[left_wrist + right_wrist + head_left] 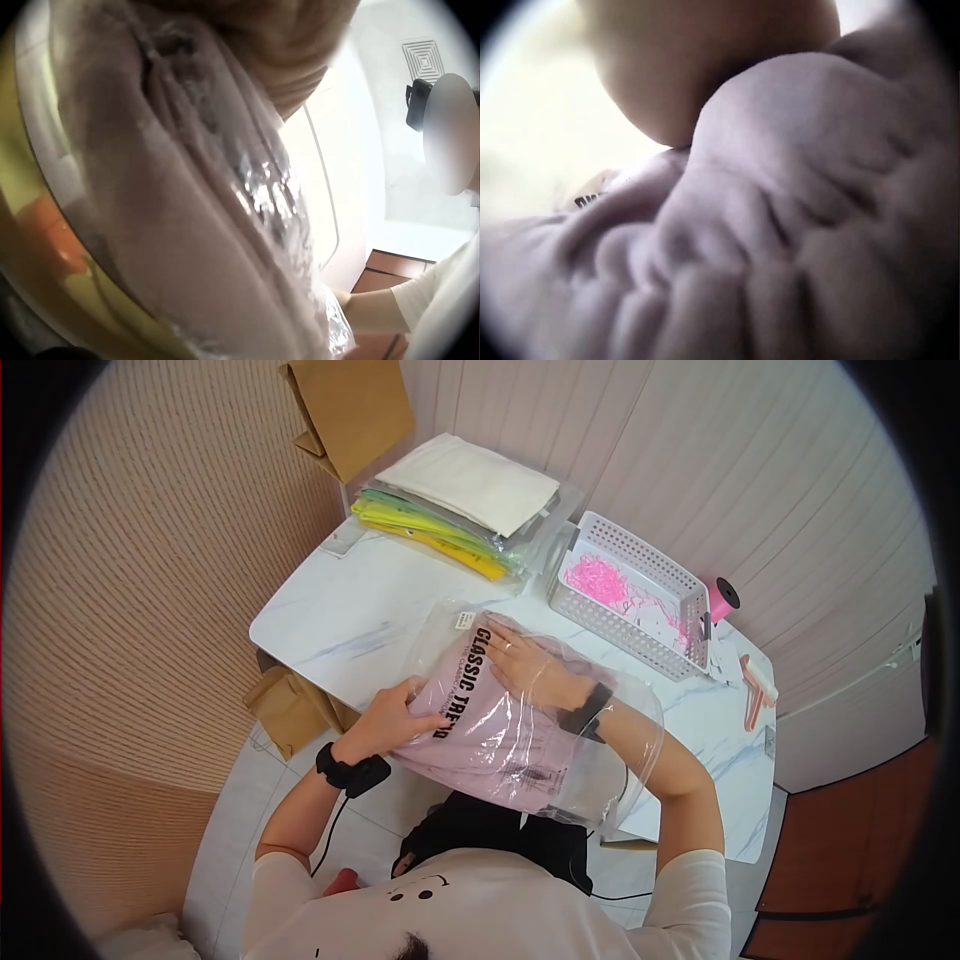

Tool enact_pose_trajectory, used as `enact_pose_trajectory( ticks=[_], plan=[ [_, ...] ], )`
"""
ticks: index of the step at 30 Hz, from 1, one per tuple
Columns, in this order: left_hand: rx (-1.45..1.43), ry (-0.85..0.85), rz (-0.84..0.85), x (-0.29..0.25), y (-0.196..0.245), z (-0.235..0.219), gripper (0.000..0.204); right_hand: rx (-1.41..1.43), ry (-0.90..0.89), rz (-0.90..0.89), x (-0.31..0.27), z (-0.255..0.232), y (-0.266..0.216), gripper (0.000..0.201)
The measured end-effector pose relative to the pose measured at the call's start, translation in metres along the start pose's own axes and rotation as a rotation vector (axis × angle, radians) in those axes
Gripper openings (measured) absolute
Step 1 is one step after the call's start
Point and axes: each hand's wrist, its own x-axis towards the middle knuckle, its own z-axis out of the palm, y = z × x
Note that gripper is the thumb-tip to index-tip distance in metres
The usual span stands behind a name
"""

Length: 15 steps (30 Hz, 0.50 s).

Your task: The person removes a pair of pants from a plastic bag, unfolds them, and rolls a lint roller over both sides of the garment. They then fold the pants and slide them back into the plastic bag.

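A folded pink garment [500,755] with black "CLASSIC TREND" lettering lies in a clear plastic bag [640,760] at the table's near edge. My left hand [385,722] grips the left side of the bagged garment, thumb on top and fingers beneath. Inside the bag, my right hand [535,672] rests flat on the garment, fingers extended toward its upper edge and the bag's film over the hand and wrist. Wrinkled pink fabric [172,217] under shiny film fills the left wrist view. In the right wrist view, the fabric [780,165] bunches close under my hand.
A stack of folded garments [465,485] in plastic stands at the back left of the white table [330,605]. Right of it is a white basket [625,625] with pink shreds, near a pink spool [722,600]. A pink-and-white tool [757,695] lies far right. Brown paper bags [355,415] stand left.
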Motion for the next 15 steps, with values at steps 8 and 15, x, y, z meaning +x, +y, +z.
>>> enact_pose_trajectory(
  ticks=[8, 15],
  plan=[
    [0.073, -0.041, -0.083, 0.001, -0.014, -0.009, 0.063, 0.496, -0.191, 0.366, 0.001, -0.008, 0.014, 0.066],
    [0.204, 0.025, -0.065, 0.007, -0.006, -0.027, 0.064, 0.469, -0.131, 0.352, -0.003, 0.009, 0.023, 0.073]
  ],
)
